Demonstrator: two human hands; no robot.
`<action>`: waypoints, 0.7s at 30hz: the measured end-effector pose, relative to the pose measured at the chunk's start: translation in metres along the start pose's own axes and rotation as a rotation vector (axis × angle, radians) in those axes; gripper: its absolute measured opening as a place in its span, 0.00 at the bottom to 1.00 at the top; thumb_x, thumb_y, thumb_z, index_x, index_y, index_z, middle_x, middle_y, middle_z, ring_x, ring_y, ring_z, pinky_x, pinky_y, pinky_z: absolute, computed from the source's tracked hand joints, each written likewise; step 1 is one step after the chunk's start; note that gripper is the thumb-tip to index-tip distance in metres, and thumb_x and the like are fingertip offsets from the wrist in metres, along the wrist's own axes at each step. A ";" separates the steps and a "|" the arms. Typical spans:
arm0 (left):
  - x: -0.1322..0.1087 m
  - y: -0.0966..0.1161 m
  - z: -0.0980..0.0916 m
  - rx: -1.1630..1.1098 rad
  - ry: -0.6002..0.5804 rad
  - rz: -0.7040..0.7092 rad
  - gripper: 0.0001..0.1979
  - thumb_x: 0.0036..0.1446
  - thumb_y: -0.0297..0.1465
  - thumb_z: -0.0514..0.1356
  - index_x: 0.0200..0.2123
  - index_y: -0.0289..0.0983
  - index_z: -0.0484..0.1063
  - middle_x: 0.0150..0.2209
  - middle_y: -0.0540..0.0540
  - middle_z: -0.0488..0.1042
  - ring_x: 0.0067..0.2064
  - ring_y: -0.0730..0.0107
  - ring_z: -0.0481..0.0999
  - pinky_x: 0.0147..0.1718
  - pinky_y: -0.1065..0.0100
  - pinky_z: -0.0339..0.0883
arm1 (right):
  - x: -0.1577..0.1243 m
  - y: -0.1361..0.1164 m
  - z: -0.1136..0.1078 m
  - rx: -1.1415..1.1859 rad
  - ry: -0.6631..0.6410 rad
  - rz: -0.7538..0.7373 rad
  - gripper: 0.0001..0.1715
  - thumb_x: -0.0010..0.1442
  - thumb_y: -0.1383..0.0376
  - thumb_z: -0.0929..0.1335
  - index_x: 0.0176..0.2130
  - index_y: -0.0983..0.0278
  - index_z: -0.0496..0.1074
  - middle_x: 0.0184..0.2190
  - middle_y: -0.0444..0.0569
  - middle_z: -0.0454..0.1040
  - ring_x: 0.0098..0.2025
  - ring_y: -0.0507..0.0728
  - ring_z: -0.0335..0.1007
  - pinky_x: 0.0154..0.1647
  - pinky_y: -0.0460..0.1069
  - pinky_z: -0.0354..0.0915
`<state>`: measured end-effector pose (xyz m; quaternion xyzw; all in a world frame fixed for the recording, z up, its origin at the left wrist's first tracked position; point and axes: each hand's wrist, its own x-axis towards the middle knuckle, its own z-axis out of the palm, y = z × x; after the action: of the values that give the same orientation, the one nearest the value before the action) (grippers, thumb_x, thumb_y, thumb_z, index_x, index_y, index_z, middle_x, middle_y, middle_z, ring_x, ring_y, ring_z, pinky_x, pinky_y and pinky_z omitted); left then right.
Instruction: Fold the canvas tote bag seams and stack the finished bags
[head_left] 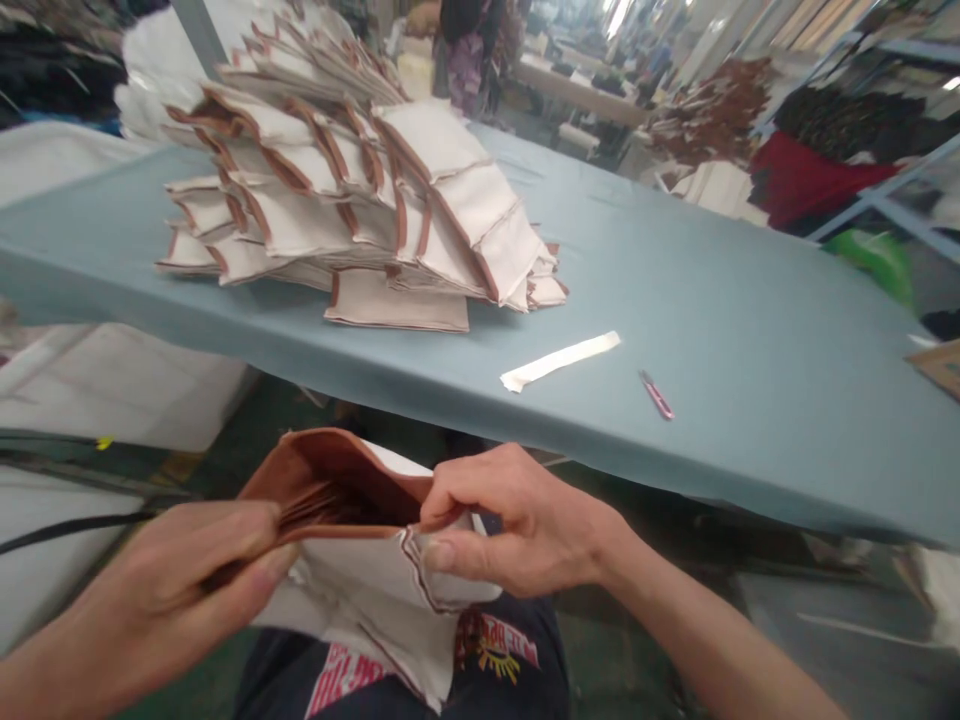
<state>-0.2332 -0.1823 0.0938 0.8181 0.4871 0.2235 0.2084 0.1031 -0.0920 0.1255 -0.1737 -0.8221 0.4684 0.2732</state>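
Over my lap I hold a white cloth bag [360, 590] with a brown lining, its mouth spread so that the inside shows. My left hand [202, 570] pinches the brown edge at the left of the opening. At the opposite corner, where a seam with a dark edge runs down, my right hand [510, 520] grips the rim between thumb and curled fingers. The bag's lower part hangs tilted over dark printed clothing. Under my fingers the pinched cloth is partly hidden.
Ahead stands a table with a blue-green cover [720, 330]. On it lie a large heap of similar white and brown pieces [337, 190], a pale strip [562, 360] and small pink-handled thread snips [657, 396]. A shelf rack [885, 190] with fabric stands at the right.
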 end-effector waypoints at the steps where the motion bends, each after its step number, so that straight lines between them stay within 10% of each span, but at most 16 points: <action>1: 0.007 -0.002 0.001 -0.014 0.015 0.002 0.20 0.77 0.34 0.54 0.29 0.42 0.70 0.26 0.57 0.73 0.27 0.74 0.73 0.33 0.72 0.65 | 0.000 -0.004 0.000 0.008 0.009 -0.007 0.18 0.79 0.56 0.72 0.38 0.63 0.78 0.31 0.43 0.80 0.31 0.50 0.72 0.34 0.45 0.63; 5: 0.040 0.000 0.010 -0.077 0.031 -0.007 0.07 0.71 0.33 0.60 0.42 0.40 0.79 0.37 0.55 0.84 0.37 0.71 0.83 0.40 0.75 0.73 | 0.003 -0.016 -0.008 0.042 -0.002 0.067 0.19 0.79 0.54 0.72 0.38 0.62 0.77 0.31 0.42 0.78 0.29 0.50 0.68 0.31 0.45 0.61; 9: 0.075 0.024 0.007 -0.197 -0.014 0.136 0.16 0.70 0.37 0.64 0.58 0.43 0.81 0.56 0.45 0.89 0.56 0.57 0.87 0.56 0.64 0.79 | 0.008 -0.022 -0.017 0.080 -0.022 0.169 0.25 0.78 0.47 0.72 0.35 0.61 0.72 0.29 0.39 0.72 0.27 0.49 0.60 0.29 0.45 0.58; 14: 0.105 0.063 0.006 -0.394 -0.045 0.176 0.11 0.66 0.28 0.58 0.41 0.41 0.81 0.40 0.53 0.87 0.43 0.68 0.87 0.49 0.72 0.76 | 0.009 -0.019 -0.020 0.145 0.046 0.261 0.25 0.75 0.49 0.73 0.33 0.61 0.69 0.27 0.36 0.65 0.27 0.49 0.54 0.28 0.46 0.54; 21: 0.114 0.063 0.016 -0.464 -0.081 0.124 0.13 0.68 0.26 0.58 0.33 0.40 0.80 0.28 0.57 0.80 0.30 0.77 0.77 0.31 0.77 0.66 | 0.007 -0.001 -0.015 0.123 0.043 0.314 0.27 0.72 0.45 0.76 0.34 0.61 0.70 0.26 0.36 0.65 0.26 0.49 0.56 0.27 0.46 0.55</action>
<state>-0.1315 -0.1100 0.1344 0.7850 0.3630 0.3086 0.3960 0.1069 -0.0791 0.1343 -0.2929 -0.7484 0.5511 0.2245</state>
